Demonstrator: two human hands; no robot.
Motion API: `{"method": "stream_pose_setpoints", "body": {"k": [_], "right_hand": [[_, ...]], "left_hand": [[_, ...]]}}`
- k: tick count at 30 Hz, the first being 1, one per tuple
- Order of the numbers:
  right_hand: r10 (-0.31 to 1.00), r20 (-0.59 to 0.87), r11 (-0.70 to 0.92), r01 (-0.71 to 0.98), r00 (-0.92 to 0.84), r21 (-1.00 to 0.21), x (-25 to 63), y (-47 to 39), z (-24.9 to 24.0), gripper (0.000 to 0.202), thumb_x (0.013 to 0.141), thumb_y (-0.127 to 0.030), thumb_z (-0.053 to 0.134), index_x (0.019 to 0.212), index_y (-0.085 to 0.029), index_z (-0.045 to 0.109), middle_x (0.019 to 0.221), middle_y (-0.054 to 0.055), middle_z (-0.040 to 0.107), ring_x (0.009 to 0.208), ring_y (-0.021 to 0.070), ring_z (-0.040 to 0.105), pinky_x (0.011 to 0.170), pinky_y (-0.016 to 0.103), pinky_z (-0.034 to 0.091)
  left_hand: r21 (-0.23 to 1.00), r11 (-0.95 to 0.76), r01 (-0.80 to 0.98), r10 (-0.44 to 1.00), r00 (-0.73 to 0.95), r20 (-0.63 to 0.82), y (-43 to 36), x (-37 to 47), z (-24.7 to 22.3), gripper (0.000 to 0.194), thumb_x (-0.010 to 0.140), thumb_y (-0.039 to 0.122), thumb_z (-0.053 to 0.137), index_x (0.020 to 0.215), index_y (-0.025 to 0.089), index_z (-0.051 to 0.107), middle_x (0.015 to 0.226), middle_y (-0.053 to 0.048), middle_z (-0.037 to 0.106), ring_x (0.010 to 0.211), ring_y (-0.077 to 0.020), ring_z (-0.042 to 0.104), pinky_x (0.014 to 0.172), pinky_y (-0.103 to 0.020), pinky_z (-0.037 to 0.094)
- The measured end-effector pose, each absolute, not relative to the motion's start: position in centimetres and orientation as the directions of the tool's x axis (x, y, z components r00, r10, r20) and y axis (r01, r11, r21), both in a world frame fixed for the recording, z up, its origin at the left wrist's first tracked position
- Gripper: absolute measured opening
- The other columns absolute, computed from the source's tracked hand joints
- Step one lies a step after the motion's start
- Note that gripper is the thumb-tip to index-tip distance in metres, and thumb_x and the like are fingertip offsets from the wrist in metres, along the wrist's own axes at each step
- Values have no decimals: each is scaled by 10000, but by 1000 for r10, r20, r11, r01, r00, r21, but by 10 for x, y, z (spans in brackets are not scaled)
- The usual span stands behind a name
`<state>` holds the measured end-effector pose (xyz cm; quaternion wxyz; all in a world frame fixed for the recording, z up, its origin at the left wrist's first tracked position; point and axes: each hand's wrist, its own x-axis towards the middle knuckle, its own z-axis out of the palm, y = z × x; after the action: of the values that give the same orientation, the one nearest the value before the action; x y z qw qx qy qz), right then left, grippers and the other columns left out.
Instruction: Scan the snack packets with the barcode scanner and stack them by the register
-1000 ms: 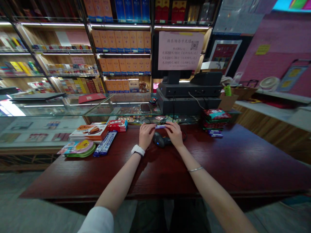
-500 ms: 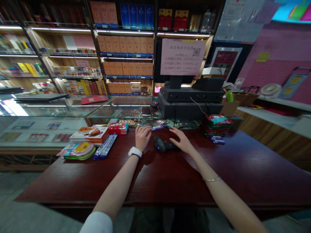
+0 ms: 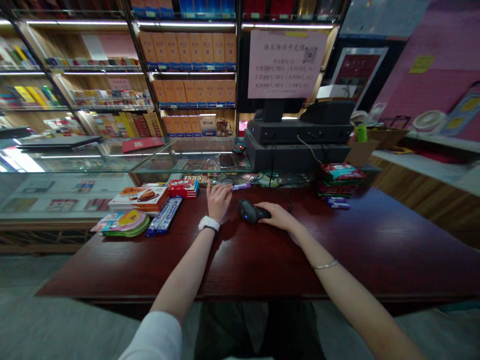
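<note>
Left fingers (image 3: 221, 190) pinching purple pack (image 3: 242, 186) | right fingers (image 3: 264, 206) round scanner (image 3: 248, 212) | shelf (image 3: 193, 73): boxes (image 3: 195, 50)

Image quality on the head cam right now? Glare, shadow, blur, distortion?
Head view: glare on the glass counter at far left, light strips blown white; sheen on the table, right side; scanner dark, fine detail soft; smallest print on the sign unreadable; shelf uprights at left slant, wide-angle stretch likely.
</note>
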<state>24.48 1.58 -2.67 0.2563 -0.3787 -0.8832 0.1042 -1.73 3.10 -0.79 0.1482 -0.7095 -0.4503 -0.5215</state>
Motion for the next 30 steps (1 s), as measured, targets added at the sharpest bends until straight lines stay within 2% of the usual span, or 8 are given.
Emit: {"method": "stream_pose_setpoints", "body": {"k": [8,14,21,30], "right_hand": [[744,344,668,664,-574,-336,242,9,-21,535,758,-203,674,1284,-227,586,1213,83,672,1101,243,646,948,395,482],[762,405,626,735,-506,-261,243,-1,-9,457,762,-259,662,1217,-233,631,1107,55,707,979,233,681,872,354,506],[760,535,587,743,-369,-321,249,-4,0,356,742,-240,666,1097,-260,686,1030,20,748,925,223,711,809,314,542],[765,568,567,735,-304,-371,256,3,-1,337,734,-268,692,1069,-235,699,1051,42,754,935,254,720,827,352,562]], "left_hand": [[256,-555,791,487,59,871,33,-15,-10,99,886,204,595,899,269,668,987,0,744,969,-199,645,1184,-532,256],[271,-553,788,499,53,865,34,-16,-12,104,890,206,583,887,269,666,963,-5,738,977,-202,643,1188,-534,248],[265,-540,799,506,57,861,34,-17,-15,107,884,197,583,883,270,661,921,-5,716,947,-198,638,1181,-522,259],[227,-546,807,504,99,858,34,-17,-17,143,916,217,544,864,263,669,902,-20,697,941,-198,630,1184,-523,264]]}}
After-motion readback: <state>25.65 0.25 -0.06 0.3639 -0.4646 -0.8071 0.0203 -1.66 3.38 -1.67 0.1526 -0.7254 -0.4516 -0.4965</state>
